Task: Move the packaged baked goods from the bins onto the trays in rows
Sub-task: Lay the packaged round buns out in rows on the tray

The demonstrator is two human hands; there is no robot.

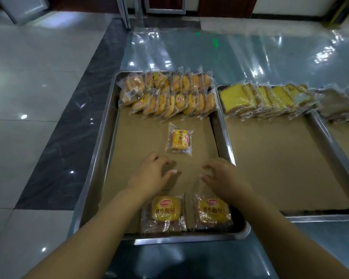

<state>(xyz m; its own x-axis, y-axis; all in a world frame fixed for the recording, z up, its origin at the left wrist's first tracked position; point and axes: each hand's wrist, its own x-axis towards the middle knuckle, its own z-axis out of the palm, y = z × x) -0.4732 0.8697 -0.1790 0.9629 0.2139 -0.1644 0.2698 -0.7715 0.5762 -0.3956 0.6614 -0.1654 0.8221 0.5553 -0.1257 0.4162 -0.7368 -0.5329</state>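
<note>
A steel tray (101, 158) lined with brown paper lies in front of me. Two rows of packaged small breads (165, 93) stand packed along its far end. One single bread packet (179, 140) lies flat in the tray's middle. Two more packets lie at the near edge, one on the left (164, 213) and one on the right (213, 211). My left hand (151, 176) and my right hand (224, 176) hover over the bare paper between the packets, fingers loosely spread, holding nothing.
A second tray (224, 125) to the right carries a row of wrapped yellow cake slices (260, 97). A third tray (330, 135) at the far right holds darker wrapped slices (338, 103). Clear plastic sheeting (230, 55) covers the surface behind. Tiled floor lies to the left.
</note>
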